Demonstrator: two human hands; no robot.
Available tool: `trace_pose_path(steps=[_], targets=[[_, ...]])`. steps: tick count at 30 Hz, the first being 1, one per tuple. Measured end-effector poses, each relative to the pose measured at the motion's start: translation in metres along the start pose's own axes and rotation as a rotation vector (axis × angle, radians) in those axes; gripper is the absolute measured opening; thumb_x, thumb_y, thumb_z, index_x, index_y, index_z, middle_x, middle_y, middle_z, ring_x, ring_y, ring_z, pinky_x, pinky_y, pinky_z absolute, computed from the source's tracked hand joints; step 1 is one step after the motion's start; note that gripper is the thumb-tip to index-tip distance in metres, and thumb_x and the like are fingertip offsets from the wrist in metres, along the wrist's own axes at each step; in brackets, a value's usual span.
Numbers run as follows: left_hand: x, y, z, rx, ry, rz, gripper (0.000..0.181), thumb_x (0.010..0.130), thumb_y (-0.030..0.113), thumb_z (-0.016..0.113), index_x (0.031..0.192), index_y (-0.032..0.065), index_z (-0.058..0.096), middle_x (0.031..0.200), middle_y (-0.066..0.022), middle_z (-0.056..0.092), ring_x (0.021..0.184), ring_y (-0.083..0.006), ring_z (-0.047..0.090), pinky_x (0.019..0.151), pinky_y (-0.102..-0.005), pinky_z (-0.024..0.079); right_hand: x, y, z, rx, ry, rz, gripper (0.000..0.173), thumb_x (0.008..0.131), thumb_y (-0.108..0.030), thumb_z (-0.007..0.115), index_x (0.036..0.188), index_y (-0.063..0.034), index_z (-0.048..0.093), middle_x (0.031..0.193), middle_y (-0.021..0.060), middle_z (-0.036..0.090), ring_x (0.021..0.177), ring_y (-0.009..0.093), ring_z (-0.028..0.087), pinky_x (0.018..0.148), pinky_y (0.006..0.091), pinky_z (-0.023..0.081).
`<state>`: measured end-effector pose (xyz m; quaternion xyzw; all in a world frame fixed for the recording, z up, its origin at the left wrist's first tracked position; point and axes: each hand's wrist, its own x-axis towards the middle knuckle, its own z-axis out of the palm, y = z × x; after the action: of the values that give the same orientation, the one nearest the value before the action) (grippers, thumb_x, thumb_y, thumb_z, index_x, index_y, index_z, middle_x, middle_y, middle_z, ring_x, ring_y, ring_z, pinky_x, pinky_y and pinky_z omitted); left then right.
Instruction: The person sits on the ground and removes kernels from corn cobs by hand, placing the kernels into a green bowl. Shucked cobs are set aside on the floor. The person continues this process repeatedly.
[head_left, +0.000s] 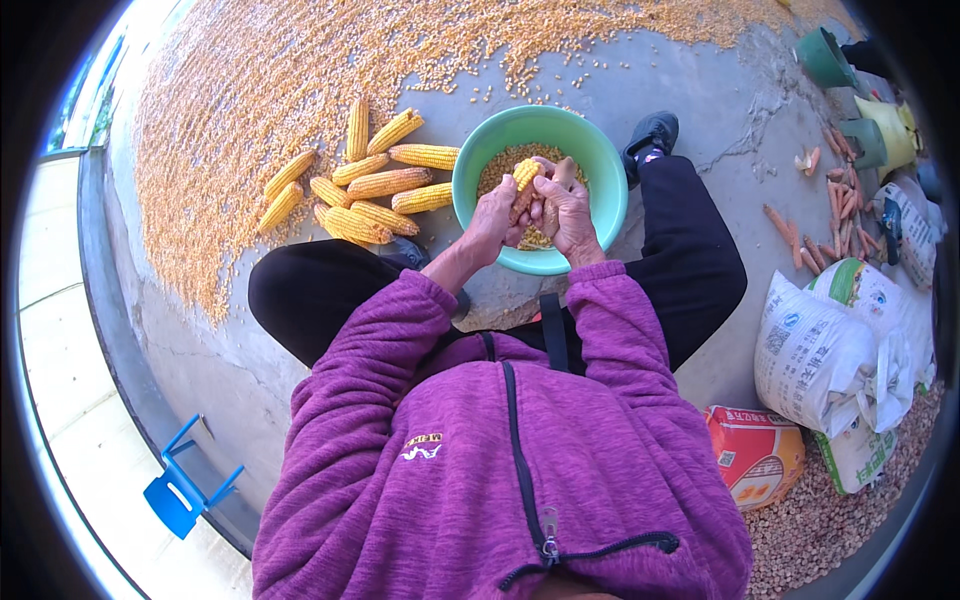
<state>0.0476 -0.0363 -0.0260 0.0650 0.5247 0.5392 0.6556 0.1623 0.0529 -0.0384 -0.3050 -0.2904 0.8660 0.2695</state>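
Over a light green plastic basin (615, 195), my two hands meet in front of me. My left hand (491, 214) grips a partly shelled ear of corn (527, 174); yellow kernels cover its upper end, and the lower part looks stripped. Pressed close beside it, my right hand (574, 214) holds what looks like a bare corncob (565, 171). Fingers hide much of both. Loose kernels (495, 166) cover the basin's bottom. Left of the basin lie several unshelled ears of corn (390, 182), some touching its rim.
Corn kernels (225, 165) spread over the concrete floor ahead and left. Bare cobs (844, 199) are heaped at right, near green buckets (825, 58) and printed white sacks (810, 352). A red sack (754, 454) lies lower right. A small blue chair (176, 499) stands lower left.
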Motion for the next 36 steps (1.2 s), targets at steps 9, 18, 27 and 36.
trace_pose_path(steps=[9,18,27,36], targets=[[0.004,-0.013,0.005,0.142,0.139,0.202,0.044,0.103,0.046,0.033,0.101,0.0086,0.056,0.070,0.0006,0.052,0.053,-0.0071,0.044,0.042,-0.0221,0.032,-0.004,0.000,0.014,-0.267,0.049,-0.083,0.050,0.083,-0.011,0.074,0.127,-0.0031,0.051,0.086,0.0024,0.062,0.053,0.006,0.052,0.044,0.0211,0.043],[-0.005,-0.001,0.011,0.147,0.099,0.192,0.044,0.104,0.044,0.031,0.098,0.0082,0.055,0.073,0.0001,0.053,0.059,-0.0070,0.046,0.049,-0.0222,0.036,-0.001,0.001,0.008,-0.120,0.030,-0.047,0.048,0.083,-0.006,0.074,0.126,-0.0038,0.051,0.088,0.0018,0.062,0.059,0.006,0.056,0.046,0.0203,0.046],[0.005,-0.015,0.005,0.036,0.101,0.200,0.041,0.105,0.041,0.032,0.099,0.0078,0.055,0.074,0.0009,0.051,0.059,-0.0068,0.044,0.049,-0.0214,0.034,-0.002,0.003,0.013,-0.301,0.085,-0.086,0.045,0.084,-0.005,0.071,0.124,-0.0038,0.052,0.085,0.0015,0.062,0.054,0.005,0.054,0.043,0.0194,0.043],[-0.001,-0.002,0.004,0.042,0.114,0.076,0.040,0.103,0.044,0.035,0.095,0.0095,0.053,0.070,0.0000,0.049,0.054,-0.0069,0.042,0.042,-0.0231,0.030,-0.003,-0.001,0.010,-0.092,0.061,-0.035,0.038,0.087,-0.005,0.066,0.123,-0.0025,0.052,0.074,0.0009,0.059,0.047,0.007,0.053,0.039,0.0218,0.043]])
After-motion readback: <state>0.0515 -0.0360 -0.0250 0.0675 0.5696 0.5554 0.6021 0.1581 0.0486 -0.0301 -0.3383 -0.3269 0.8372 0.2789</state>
